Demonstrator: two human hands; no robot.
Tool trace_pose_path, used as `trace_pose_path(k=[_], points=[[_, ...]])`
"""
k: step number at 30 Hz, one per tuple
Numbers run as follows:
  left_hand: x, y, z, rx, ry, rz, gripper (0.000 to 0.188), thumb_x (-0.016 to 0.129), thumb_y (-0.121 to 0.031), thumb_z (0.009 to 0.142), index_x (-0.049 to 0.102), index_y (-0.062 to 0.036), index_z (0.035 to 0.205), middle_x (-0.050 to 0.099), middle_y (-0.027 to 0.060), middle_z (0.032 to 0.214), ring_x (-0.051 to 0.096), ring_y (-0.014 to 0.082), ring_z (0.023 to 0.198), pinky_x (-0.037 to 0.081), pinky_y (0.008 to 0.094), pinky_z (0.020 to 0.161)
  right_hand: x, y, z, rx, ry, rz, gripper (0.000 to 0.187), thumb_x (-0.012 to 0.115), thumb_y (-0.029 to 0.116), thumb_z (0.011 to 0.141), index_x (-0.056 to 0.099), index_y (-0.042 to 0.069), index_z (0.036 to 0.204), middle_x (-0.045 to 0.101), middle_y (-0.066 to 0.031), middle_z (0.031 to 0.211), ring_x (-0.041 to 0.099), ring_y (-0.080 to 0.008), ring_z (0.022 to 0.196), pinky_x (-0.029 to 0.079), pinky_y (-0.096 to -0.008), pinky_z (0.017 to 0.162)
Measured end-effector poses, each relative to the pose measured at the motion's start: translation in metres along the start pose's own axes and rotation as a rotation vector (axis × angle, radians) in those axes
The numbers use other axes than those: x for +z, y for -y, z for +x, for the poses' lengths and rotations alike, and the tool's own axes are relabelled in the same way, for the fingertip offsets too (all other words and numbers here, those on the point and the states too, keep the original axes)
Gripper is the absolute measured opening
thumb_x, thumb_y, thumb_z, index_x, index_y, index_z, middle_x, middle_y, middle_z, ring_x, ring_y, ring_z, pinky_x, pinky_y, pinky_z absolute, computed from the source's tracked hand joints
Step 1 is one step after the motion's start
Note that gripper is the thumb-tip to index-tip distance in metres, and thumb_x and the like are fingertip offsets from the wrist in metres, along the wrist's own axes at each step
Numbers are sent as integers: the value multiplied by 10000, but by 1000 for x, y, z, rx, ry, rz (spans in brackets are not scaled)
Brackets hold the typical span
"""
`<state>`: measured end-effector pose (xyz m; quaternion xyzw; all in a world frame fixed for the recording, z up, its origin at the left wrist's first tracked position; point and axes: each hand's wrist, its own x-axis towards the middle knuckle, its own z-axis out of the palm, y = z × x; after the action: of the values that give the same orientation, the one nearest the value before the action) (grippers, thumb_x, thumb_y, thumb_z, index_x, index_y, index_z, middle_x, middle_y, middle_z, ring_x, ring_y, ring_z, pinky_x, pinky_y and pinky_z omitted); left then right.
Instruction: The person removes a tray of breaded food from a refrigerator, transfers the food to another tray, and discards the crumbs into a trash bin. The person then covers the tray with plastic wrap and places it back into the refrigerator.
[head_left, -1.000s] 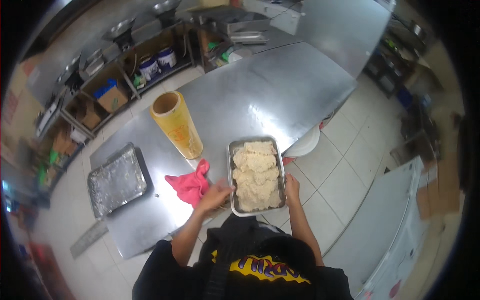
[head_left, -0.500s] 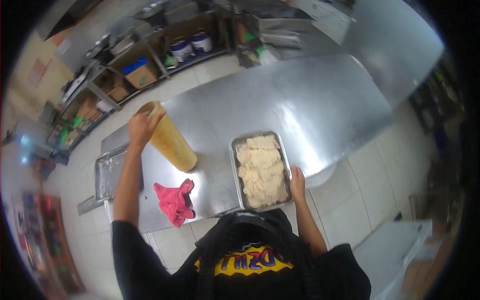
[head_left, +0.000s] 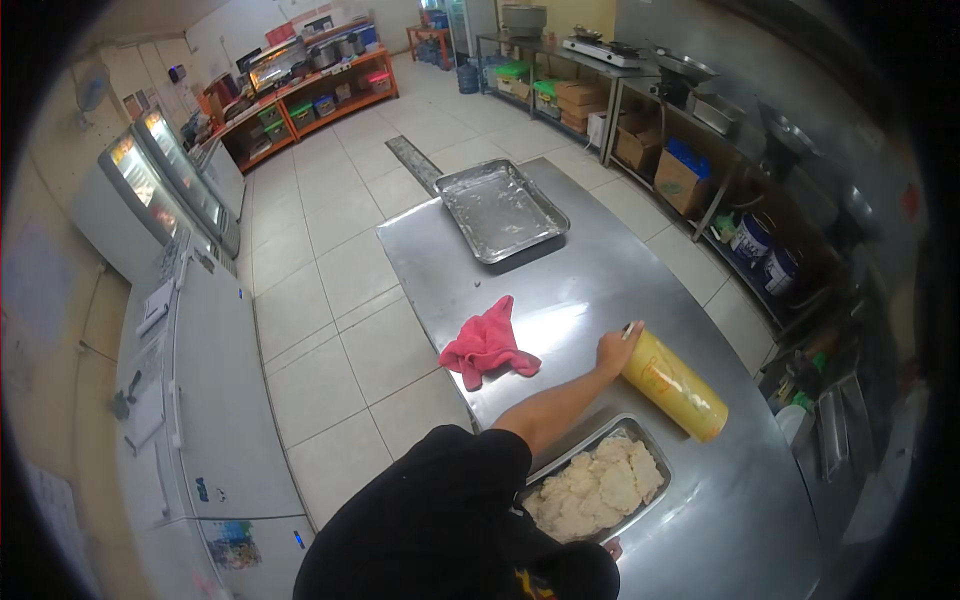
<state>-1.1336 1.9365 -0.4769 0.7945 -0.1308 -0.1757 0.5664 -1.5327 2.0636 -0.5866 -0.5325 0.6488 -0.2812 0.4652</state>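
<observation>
My left hand [head_left: 617,350] is closed around the upper left end of a thick yellow roll of plastic wrap [head_left: 675,385], which lies slanted over the steel table. Just nearer to me sits a deep metal tray [head_left: 663,455] filled with pale, breaded-looking pieces of food [head_left: 600,487]. Only a bit of my right hand [head_left: 613,548] shows, its fingers closed at the tray's rim; my body and sleeve hide the rest. A crumpled pink cloth [head_left: 490,345] lies to the left of my left forearm.
At the table's far end rests a shallow metal tray [head_left: 500,212] with whitish residue. The steel table [head_left: 590,290] has a floor gap on its left, then a white chest freezer [head_left: 225,390]. Shelving with cardboard boxes [head_left: 680,180] and tubs runs along the right.
My view has swung left toward the far room, so everything appears turned. My left hand keeps its hold on the roll, which now leans lower beside the food tray. My right hand is mostly hidden now.
</observation>
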Motion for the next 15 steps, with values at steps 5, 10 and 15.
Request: trace_pose_path(k=[5, 10, 15], points=[[40, 30, -25, -100, 146, -112, 731, 454, -671, 819, 661, 26, 748, 627, 237, 714, 632, 374, 736, 474, 436, 682, -60, 43, 14, -348, -40, -210, 311, 493, 239, 941, 581, -58, 924, 622, -142, 837, 576, -228, 764, 455, -346, 712], [36, 82, 26, 357, 1, 131, 821, 349, -682, 860, 627, 75, 708, 596, 246, 620, 600, 388, 615, 465, 464, 556, -56, 168, 100, -326, 109, -436, 450, 459, 267, 956, 500, -21, 613, 437, -55, 526, 387, -128, 500, 302, -367, 458], [70, 40, -8, 26, 320, -87, 736, 435, -612, 880, 617, 93, 767, 600, 165, 674, 559, 234, 643, 453, 380, 644, -25, 248, 133, -693, 146, -354, 251, 584, 167, 869, 580, 38, 1084, 614, -131, 946, 615, -248, 775, 480, -331, 737]])
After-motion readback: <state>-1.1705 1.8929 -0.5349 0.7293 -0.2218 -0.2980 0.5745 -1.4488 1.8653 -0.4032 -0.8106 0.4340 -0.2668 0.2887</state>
